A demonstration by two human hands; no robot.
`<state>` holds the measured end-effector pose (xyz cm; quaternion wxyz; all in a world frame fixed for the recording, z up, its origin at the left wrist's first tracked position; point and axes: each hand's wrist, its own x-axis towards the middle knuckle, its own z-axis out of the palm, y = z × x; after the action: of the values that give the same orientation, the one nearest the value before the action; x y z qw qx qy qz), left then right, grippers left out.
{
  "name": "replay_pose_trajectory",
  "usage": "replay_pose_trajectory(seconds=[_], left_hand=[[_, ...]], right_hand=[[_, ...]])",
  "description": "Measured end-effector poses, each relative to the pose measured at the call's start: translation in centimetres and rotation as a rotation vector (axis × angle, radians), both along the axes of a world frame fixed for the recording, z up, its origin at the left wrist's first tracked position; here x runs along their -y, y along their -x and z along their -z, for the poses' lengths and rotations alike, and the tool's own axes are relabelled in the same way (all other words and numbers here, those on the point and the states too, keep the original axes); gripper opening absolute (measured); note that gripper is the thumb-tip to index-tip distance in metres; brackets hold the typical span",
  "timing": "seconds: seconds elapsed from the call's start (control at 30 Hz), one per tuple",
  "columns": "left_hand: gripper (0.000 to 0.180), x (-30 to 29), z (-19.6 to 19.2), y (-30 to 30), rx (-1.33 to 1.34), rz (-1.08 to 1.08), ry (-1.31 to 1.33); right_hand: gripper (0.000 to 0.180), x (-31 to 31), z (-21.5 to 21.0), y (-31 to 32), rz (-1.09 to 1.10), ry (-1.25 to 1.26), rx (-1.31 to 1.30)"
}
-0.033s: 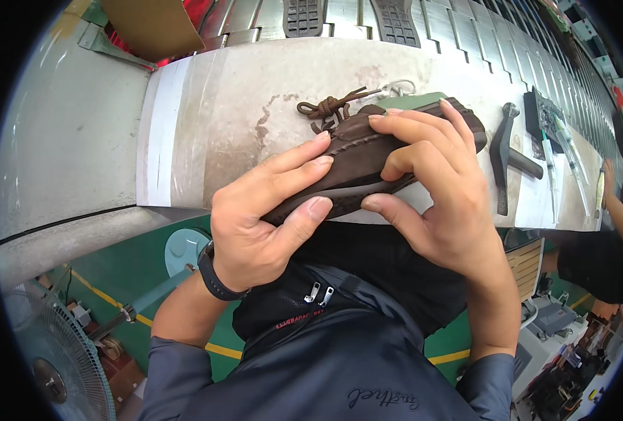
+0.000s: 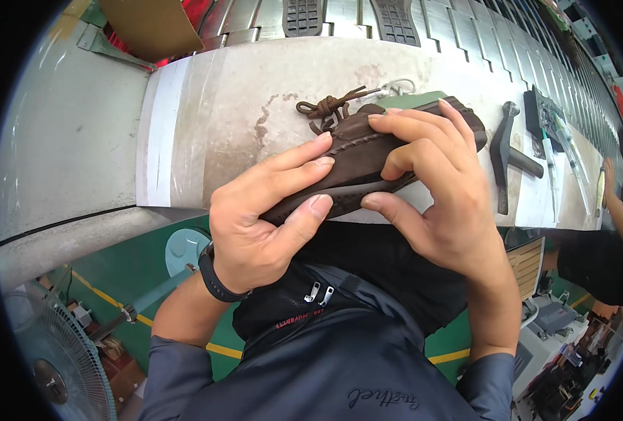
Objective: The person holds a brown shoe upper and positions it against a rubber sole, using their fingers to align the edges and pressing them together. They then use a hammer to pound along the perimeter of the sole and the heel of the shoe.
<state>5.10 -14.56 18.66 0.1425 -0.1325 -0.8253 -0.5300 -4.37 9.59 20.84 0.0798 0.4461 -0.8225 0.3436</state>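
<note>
Both my hands grip a dark brown leather shoe (image 2: 357, 158) lying on its side near the bench's front edge. My left hand (image 2: 266, 214) wraps its left end, fingers on the upper and thumb on the sole edge. Across the right part lies my right hand (image 2: 441, 186), fingers curled over the upper and thumb against the lower edge. A dark gap shows between upper and sole. Brown laces (image 2: 325, 107) stick out beyond the shoe in a knotted bundle. Behind it a green shoe last (image 2: 423, 100) shows partly, with a metal loop (image 2: 400, 87) beside it.
Right of the shoe lies a hammer (image 2: 504, 147); several syringes (image 2: 569, 151) lie beyond it by a dark block (image 2: 538, 112). Shoe soles (image 2: 304, 17) rest on the metal slat conveyor (image 2: 458, 35) at the back. A fan (image 2: 52, 358) stands lower left; another person's arm (image 2: 620, 217) shows at right.
</note>
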Motion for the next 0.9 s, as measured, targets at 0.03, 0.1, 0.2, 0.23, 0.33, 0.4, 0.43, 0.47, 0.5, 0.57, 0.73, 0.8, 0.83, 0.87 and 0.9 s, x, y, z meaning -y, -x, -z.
replay_pose_trajectory(seconds=[0.03,0.1,0.2,0.23,0.33,0.4,0.43,0.47,0.5,0.57,0.73,0.8,0.83,0.87,0.9], left_hand=[[0.036,-0.2,-0.2,0.1,0.016,-0.024,-0.016],[0.034,-0.4,-0.7,0.1,0.033,-0.043,-0.03],[0.027,-0.6,-1.2,0.2,0.094,-0.045,-0.026],[0.026,-0.5,-1.2,0.4,0.08,-0.039,-0.007],[0.024,-0.4,-1.4,0.7,0.056,-0.021,0.033],[0.024,-0.3,-1.4,0.9,0.046,-0.008,0.054],[0.025,-0.3,-1.5,1.1,0.028,-0.001,0.09],[0.026,-0.3,-1.5,1.3,0.01,0.007,0.127],[0.026,-0.4,-1.6,1.2,0.012,0.006,0.131],[0.023,-1.0,-2.1,1.0,0.062,-0.072,0.114],[0.025,-1.4,-4.1,2.7,0.112,-0.046,0.231],[0.027,-1.3,-4.6,3.6,0.136,-0.011,0.309],[0.03,-1.2,-4.7,4.2,0.149,0.032,0.322],[0.033,-1.2,-4.7,4.8,0.163,0.076,0.334],[0.033,-1.1,-4.9,5.2,0.163,0.082,0.337]], right_hand=[[0.039,0.0,0.0,0.0,0.003,0.001,0.003],[0.037,0.1,0.1,0.0,0.018,0.023,0.013],[0.037,0.2,0.4,0.0,0.036,0.04,0.004],[0.037,0.2,0.5,0.1,0.041,0.04,0.005],[0.037,0.1,0.8,0.2,0.032,0.066,0.006],[0.037,0.1,0.9,0.3,0.03,0.075,-0.014],[0.037,0.0,0.9,0.3,0.033,0.077,-0.014],[0.037,0.0,0.8,0.3,0.037,0.075,-0.013],[0.037,0.0,0.8,0.2,0.039,0.076,-0.009],[0.038,0.5,0.1,0.1,0.053,0.074,0.025],[0.04,-0.4,-0.1,0.8,0.076,0.032,0.034],[0.04,-1.5,0.0,1.8,-0.012,0.001,-0.041],[0.04,-1.8,0.1,2.1,-0.006,0.001,-0.042],[0.039,-2.0,0.1,2.3,-0.032,-0.006,-0.03],[0.039,-2.2,0.0,2.4,-0.057,-0.011,-0.017]])
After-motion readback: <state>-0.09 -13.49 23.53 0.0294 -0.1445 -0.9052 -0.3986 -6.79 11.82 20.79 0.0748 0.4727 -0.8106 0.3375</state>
